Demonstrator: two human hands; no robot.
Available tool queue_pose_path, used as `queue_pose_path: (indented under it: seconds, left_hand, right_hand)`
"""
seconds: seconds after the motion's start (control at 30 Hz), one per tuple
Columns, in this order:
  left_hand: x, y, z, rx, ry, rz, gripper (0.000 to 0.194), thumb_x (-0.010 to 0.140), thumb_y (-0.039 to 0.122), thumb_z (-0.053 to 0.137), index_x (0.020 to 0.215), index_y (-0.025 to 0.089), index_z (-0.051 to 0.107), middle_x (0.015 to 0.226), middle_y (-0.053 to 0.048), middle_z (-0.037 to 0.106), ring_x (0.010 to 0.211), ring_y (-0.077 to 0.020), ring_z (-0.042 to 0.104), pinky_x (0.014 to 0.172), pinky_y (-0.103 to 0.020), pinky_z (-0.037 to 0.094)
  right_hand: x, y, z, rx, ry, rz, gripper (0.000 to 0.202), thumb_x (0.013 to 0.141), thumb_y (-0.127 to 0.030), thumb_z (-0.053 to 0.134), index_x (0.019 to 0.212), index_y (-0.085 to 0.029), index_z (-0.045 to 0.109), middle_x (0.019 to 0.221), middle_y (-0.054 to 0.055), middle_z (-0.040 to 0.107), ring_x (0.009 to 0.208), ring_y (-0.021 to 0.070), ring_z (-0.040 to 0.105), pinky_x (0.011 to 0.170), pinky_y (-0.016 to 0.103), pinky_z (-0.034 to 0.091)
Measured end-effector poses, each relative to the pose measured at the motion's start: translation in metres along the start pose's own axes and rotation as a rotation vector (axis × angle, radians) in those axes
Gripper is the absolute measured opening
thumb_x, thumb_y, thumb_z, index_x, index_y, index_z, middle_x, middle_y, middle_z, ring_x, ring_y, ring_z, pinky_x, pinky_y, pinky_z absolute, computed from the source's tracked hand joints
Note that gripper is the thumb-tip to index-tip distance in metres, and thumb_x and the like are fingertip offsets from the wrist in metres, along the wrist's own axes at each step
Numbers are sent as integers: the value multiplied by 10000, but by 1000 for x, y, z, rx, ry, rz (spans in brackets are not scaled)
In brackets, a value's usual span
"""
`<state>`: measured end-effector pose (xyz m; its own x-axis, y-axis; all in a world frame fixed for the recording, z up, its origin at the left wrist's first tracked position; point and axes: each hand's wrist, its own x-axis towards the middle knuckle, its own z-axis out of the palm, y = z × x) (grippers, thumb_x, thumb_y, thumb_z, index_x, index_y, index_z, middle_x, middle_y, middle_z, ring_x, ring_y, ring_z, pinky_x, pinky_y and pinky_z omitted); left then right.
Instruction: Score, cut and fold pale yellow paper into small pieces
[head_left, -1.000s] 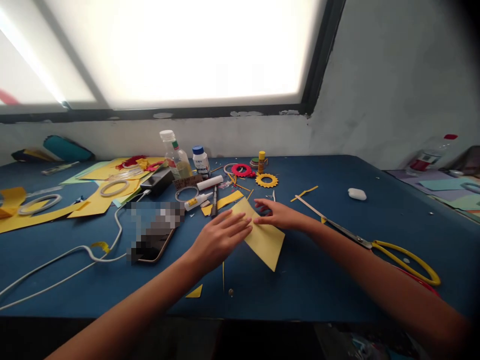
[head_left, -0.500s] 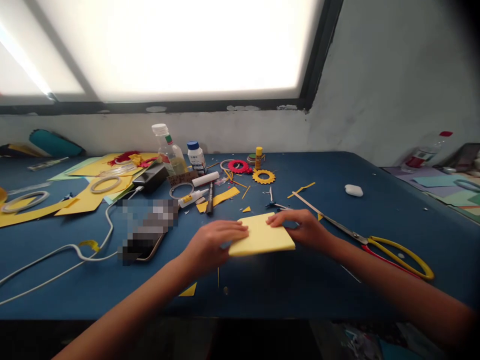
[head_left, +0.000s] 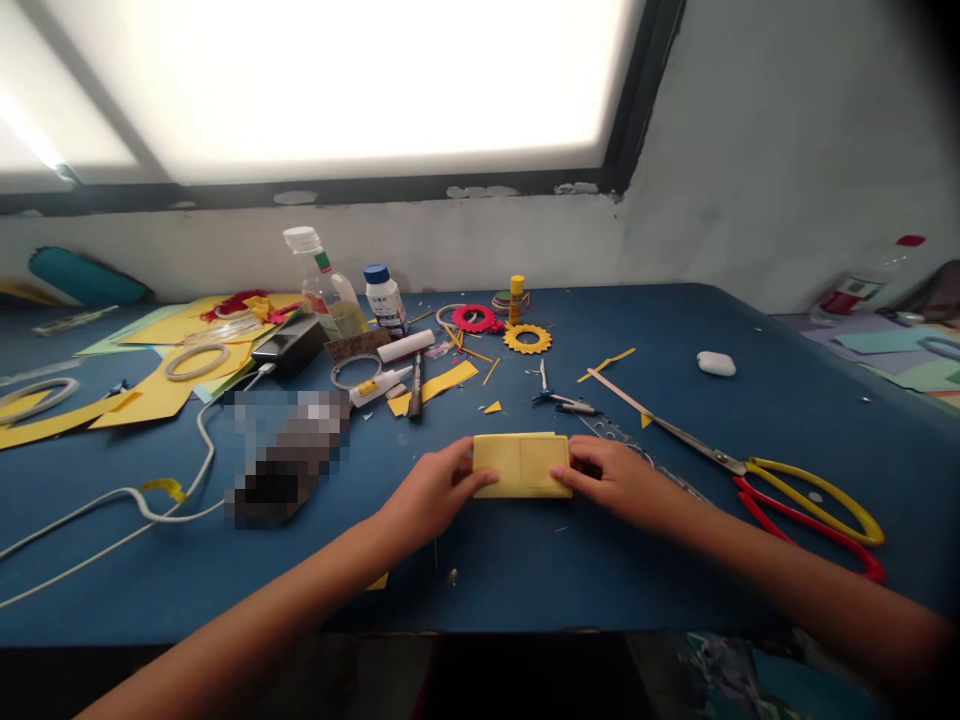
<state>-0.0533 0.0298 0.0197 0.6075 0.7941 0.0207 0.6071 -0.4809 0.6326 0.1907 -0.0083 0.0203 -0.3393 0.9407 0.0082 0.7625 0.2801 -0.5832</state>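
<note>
A clear bottle [head_left: 321, 285] with a white cap stands at the back of a blue counter [head_left: 622, 600], a shallow measure of pale yellowish liquid [head_left: 349, 320] in its base. Beside it is a small white bottle [head_left: 385, 302] with a blue cap, its contents hidden by the opaque wall. Farther right, against the grey wall, stands a clear plastic bottle [head_left: 855, 292] with a red cap and a red label; what it holds cannot be made out. A yellow glue stick [head_left: 516, 300] stands upright near a toothed yellow paper ring [head_left: 528, 350] and a bright red ring [head_left: 472, 328], while a white tube [head_left: 381, 386] lies by a dark marker [head_left: 416, 390].

In the foreground, a flat rectangle of folded yellow paper [head_left: 520, 465], matt and smooth with a crease down its middle, is held near the front of the counter, between the two hands. The left hand [head_left: 431, 487] pinches its left end, thumb on the near face; the right hand [head_left: 611, 478] grips the right end, thumb on the lower corner. The paper's long axis runs left to right, roughly in line with the counter's front edge, its broad face turned toward the person. Long metal scissors [head_left: 724, 460], with one yellow and one red handle, lie to the right, their blades pointing away and to the left
</note>
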Motion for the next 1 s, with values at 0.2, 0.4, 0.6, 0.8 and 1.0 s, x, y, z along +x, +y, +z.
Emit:
queue_pose_path:
  seconds: [0.2, 0.4, 0.6, 0.8, 1.0]
  left_hand:
    - [8, 4, 4, 94, 35, -115, 440, 877, 331, 503, 1277, 181, 395, 631, 36, 639, 617, -186, 609, 536, -246, 395]
    - [8, 6, 4, 256, 22, -164, 448, 865, 333, 536, 1278, 181, 450, 674, -17, 640, 609, -226, 617, 543, -278, 409]
    - [11, -1, 5, 349, 34, -70, 341, 871, 348, 549, 1172, 193, 583, 915, -93, 652, 851, -279, 634, 706, -372, 495]
    - [16, -16, 7, 324, 88, 147, 363, 863, 306, 583, 1203, 180, 568, 1284, -129, 528, 1176, -285, 490, 977, -459, 407]
    - [18, -20, 7, 290, 87, 206, 320, 877, 289, 559, 1174, 171, 586, 1165, -119, 589, 1068, -263, 539, 910, -434, 461]
  right_hand:
    - [18, -2, -5, -117, -113, 237, 350, 840, -438, 478, 605, -191, 554, 633, 23, 607, 565, 153, 506, 500, 266, 296]
    - [28, -2, -7, -123, -160, 293, 344, 777, -443, 549, 529, -206, 540, 527, 4, 555, 514, 150, 482, 484, 264, 266]
    - [30, 4, -6, -104, -110, 309, 305, 733, -455, 607, 585, -206, 511, 556, -10, 554, 539, 144, 492, 483, 247, 277]
    - [25, 12, 0, -5, -27, 258, 365, 742, -443, 635, 1010, -198, 600, 566, -44, 556, 513, 133, 500, 492, 237, 325]
    - [21, 13, 3, -24, 58, 246, 422, 766, -464, 615, 1118, -241, 678, 577, -9, 610, 519, 141, 519, 521, 258, 353]
